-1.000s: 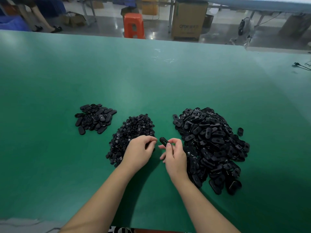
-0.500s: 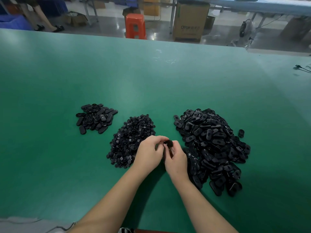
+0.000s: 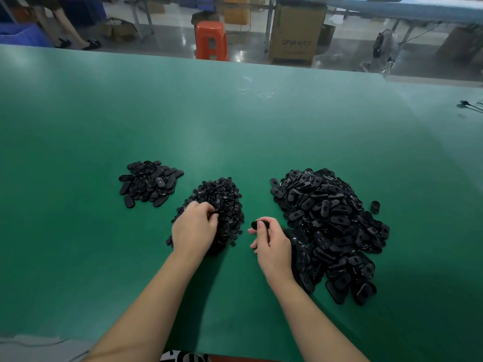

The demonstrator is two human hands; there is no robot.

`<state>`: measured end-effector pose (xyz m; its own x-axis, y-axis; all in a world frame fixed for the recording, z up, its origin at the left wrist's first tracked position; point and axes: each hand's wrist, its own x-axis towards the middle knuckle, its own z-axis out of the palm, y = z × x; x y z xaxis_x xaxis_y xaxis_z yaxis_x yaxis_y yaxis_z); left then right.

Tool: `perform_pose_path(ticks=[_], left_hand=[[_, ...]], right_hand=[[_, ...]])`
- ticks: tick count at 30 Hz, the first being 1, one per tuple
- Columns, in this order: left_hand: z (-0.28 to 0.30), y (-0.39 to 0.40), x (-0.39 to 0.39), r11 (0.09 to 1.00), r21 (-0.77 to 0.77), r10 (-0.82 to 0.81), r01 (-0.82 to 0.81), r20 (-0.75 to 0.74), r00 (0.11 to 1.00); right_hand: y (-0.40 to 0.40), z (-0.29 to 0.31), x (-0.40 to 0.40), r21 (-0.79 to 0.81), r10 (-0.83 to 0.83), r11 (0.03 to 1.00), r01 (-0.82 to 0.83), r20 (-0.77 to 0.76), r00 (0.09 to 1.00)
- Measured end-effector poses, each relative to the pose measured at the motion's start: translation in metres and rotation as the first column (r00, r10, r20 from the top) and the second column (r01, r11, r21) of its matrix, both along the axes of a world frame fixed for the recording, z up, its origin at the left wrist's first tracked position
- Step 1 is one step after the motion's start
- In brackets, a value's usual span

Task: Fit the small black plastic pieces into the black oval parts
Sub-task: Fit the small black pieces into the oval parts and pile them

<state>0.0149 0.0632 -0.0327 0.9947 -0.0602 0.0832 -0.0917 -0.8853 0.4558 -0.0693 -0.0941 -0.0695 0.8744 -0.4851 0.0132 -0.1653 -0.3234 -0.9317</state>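
Half a second after the two hands met over the gap between the piles, they have parted: the left hand point(image 3: 194, 227) has dropped back onto the middle heap of small black plastic pieces point(image 3: 214, 205), fingers curled into it as if picking, though whether one is pinched cannot be told. The right hand point(image 3: 271, 244) hangs just right of that heap, thumb and forefinger clamped on a single black oval part point(image 3: 260, 224) held above the green table point(image 3: 235, 126).

To the right lies the large pile of oval parts point(image 3: 329, 226), with one stray part point(image 3: 375, 206) just beyond its far right edge. A smaller pile of ovals point(image 3: 149, 182), probably those already fitted, sits far left of the middle heap.

Risks from here look modest. Fingers raking the loose heap could lift several pieces at once or flick some across the table. Everything is black, so a piece pressed in crooked or left half seated could pass unnoticed.

Beyond the table, past an orange stool point(image 3: 211, 40), a cardboard box point(image 3: 298, 35) bears print that seems to begin "OTOR"; the rest is unreadable.
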Motion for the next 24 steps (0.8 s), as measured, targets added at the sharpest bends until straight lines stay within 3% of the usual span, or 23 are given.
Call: perform_pose_path(ticks=[4, 24], left_hand=[[-0.005, 0.013, 0.010, 0.995, 0.094, 0.028, -0.023, -0.060, 0.998], [-0.008, 0.005, 0.010, 0.984, 0.135, -0.122, 0.119, 0.014, 0.992]], right_hand=[[0.000, 0.000, 0.000, -0.011, -0.008, 1.000, 0.007, -0.004, 1.000], [-0.001, 0.002, -0.001, -0.053, 0.002, 0.999, -0.004, -0.040, 0.999]])
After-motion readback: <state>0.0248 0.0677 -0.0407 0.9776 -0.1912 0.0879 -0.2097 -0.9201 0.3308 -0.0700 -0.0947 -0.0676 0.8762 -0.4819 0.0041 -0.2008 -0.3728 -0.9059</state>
